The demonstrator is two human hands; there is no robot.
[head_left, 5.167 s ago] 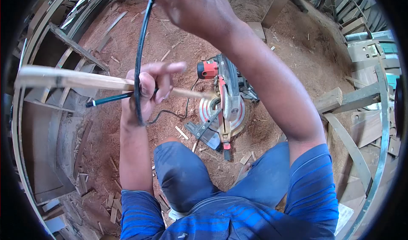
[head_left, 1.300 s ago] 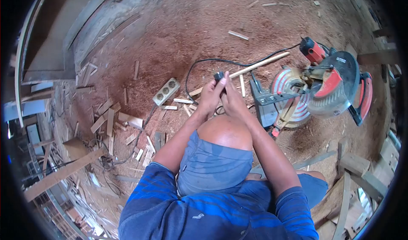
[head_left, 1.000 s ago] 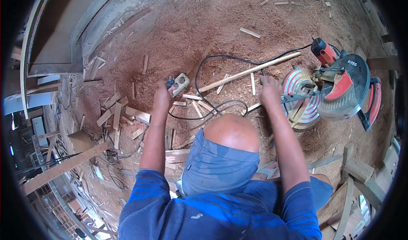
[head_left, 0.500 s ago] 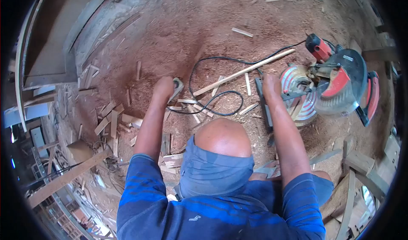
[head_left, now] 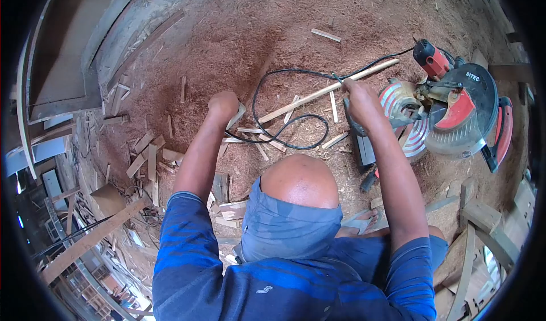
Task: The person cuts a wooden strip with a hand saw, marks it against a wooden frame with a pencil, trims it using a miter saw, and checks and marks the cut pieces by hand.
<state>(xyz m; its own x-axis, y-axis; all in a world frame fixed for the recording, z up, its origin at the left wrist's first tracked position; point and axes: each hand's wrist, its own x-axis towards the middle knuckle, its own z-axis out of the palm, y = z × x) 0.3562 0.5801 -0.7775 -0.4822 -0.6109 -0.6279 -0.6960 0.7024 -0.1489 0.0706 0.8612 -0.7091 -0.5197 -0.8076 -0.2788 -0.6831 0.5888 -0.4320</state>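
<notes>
Two hands low, left hand (head_left: 223,104) covering socket strip (head_left: 236,115) (grip unclear), right hand (head_left: 359,98) pinching black cable (head_left: 296,72), running leftward

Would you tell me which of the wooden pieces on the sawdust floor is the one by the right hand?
The long thin stick running diagonally toward the miter saw; the right hand sits at it, while other offcuts are short scraps.
</notes>
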